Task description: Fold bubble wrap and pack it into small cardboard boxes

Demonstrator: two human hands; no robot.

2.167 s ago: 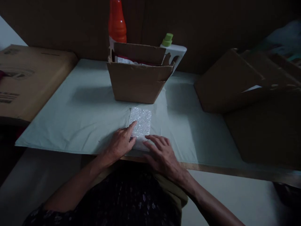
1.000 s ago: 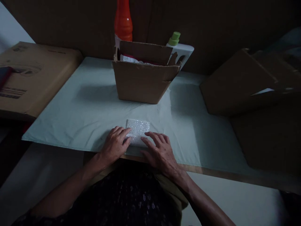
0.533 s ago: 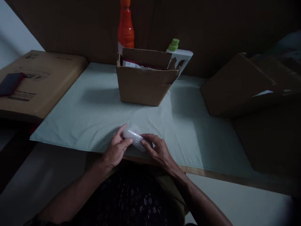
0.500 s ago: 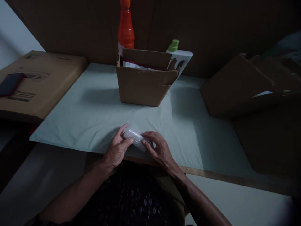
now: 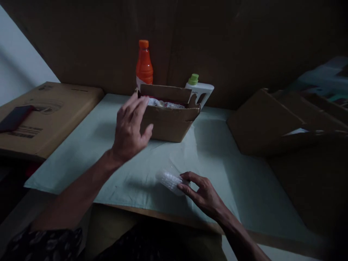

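Between the thumb and fingers of my right hand (image 5: 202,192) is a small roll of bubble wrap (image 5: 170,181), held above the cloth near the table's front edge. Whether anything lies inside the roll, I cannot tell. My left hand (image 5: 130,127) is raised at the left front corner of a cardboard box (image 5: 168,125), fingers stretched out and thumb apart, with nothing in it. It hides part of the box's left side. White and red packets (image 5: 165,104) show inside the open top of the box.
Behind the box stand an orange bottle (image 5: 144,67) and a white jug (image 5: 199,88) with a green cap. On the left, a phone-like dark object (image 5: 16,117) lies on a flat carton (image 5: 54,123). An open carton (image 5: 261,123) stands right on the green cloth (image 5: 108,181).
My left hand has let go of the bubble wrap roll and moved up and forward to the box. The right hand keeps the roll. The view has tilted upward.
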